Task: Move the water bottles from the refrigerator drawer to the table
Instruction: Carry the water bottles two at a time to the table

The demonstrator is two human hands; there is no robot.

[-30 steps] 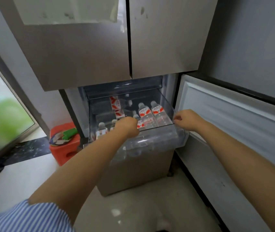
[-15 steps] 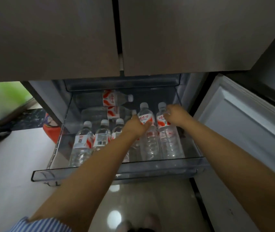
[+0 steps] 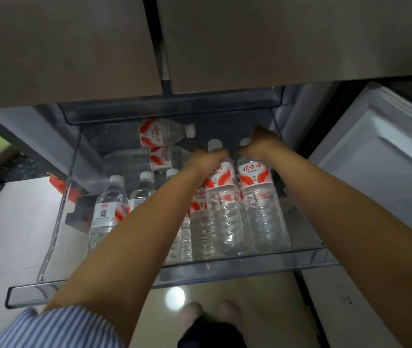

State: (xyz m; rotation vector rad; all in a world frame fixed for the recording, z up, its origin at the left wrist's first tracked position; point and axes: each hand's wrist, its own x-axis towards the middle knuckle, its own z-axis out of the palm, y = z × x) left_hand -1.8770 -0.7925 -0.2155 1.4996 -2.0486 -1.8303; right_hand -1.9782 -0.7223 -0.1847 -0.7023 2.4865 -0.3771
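The clear refrigerator drawer (image 3: pixel 79 288) is pulled out below the closed upper doors. Several water bottles with red-and-white labels stand in it, and two more lie flat at the back (image 3: pixel 164 133). My left hand (image 3: pixel 206 159) grips the neck of an upright bottle (image 3: pixel 222 197) near the middle. My right hand (image 3: pixel 259 144) grips the neck of the rightmost upright bottle (image 3: pixel 260 194). Both bottles stand on the drawer floor. Other upright bottles (image 3: pixel 109 207) stand at the left, partly hidden by my left forearm.
The open lower refrigerator door (image 3: pixel 380 172) stands at the right. The closed upper doors (image 3: pixel 250 41) hang close overhead. An orange stool (image 3: pixel 58 183) peeks out behind the drawer's left wall. My feet (image 3: pixel 210 312) are on the pale floor beneath the drawer.
The drawer came fully out and the view dropped closer over it. Both hands left the drawer's front rim, reached in, and closed around the necks of two upright bottles.
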